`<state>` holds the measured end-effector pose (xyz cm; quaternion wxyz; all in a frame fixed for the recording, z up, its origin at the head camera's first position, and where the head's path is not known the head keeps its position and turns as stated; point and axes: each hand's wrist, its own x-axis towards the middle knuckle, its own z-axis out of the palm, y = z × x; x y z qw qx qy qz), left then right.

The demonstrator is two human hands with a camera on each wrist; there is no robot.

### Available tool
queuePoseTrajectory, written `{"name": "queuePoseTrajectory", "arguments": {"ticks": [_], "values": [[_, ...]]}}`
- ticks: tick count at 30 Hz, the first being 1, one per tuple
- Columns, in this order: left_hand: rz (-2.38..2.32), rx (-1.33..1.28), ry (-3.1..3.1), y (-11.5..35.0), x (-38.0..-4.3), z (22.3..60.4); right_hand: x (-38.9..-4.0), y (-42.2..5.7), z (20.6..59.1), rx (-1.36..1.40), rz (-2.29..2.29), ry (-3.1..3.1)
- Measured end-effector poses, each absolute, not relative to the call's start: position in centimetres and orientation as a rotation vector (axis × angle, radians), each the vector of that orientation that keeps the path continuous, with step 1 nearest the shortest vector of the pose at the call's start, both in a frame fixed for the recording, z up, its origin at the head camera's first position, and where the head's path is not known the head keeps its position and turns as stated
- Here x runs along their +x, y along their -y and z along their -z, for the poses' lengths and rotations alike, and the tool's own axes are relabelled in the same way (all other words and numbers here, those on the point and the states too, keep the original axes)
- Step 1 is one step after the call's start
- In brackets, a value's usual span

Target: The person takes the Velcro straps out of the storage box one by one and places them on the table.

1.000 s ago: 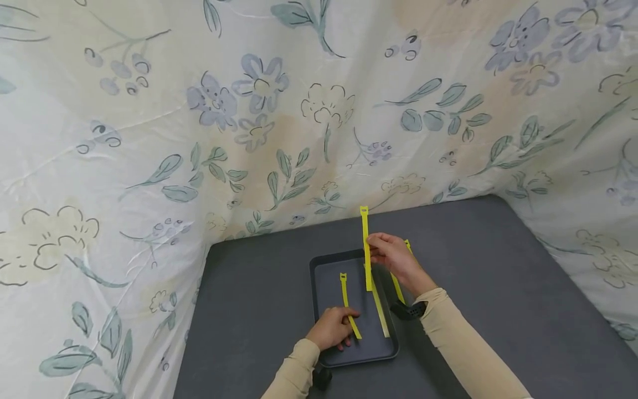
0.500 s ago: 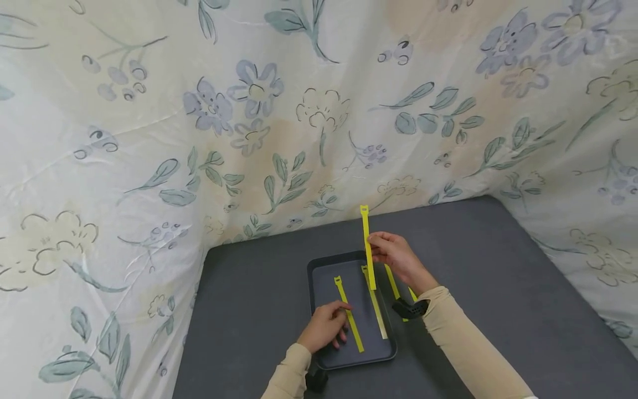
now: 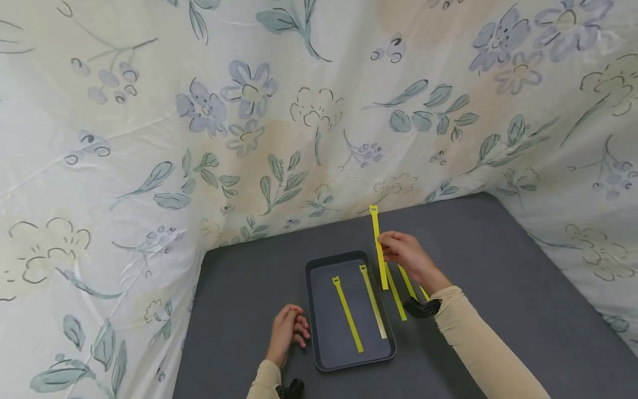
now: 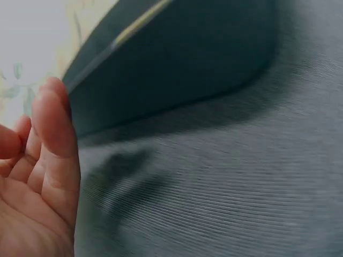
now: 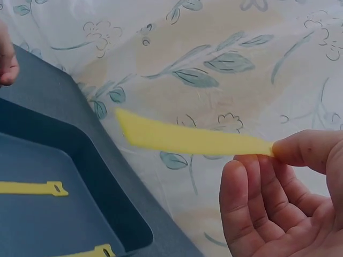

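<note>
My right hand (image 3: 411, 260) pinches a yellow cable strap (image 3: 379, 249) between thumb and fingers, raised upright over the tray's right edge. In the right wrist view this strap (image 5: 187, 138) sticks out from the thumb tip. Two similar straps lie lengthwise in the dark shallow tray (image 3: 310, 310): a slanted left strap (image 3: 347, 313) and a right strap (image 3: 374, 302) near the side wall. My left hand (image 3: 288, 332) holds nothing, its fingers loosely bent, just outside the tray's left wall. The left wrist view shows those fingers (image 4: 56, 128) beside the tray wall.
More yellow straps (image 3: 396, 293) lie on the dark table (image 3: 249, 288) right of the tray, partly hidden under my right hand and wrist. A floral cloth (image 3: 319, 138) hangs behind the table and along its sides.
My left hand has moved off the slanted strap and out of the tray to the left; that strap stays in the tray. My right hand has shifted slightly right with its strap.
</note>
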<state>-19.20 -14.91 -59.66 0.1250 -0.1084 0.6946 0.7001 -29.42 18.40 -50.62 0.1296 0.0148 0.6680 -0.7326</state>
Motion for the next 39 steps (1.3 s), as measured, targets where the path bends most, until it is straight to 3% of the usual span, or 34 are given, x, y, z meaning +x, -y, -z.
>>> {"name": "queuePoseTrajectory", "arguments": {"ticks": [10,27,39], "values": [[-1.919,-0.254,-2.012,14.9,-18.7,62.2,-29.3,-20.8,50.8,0.037,2.072,-2.019],[-1.804,-0.197,-2.068,14.9,-18.9,61.7,-29.1,-24.3,51.0,0.088,1.921,-2.137],[-1.514,-0.082,-2.018,17.2,-19.9,61.0,-28.5,-27.3,52.8,0.132,1.831,-2.148]]}}
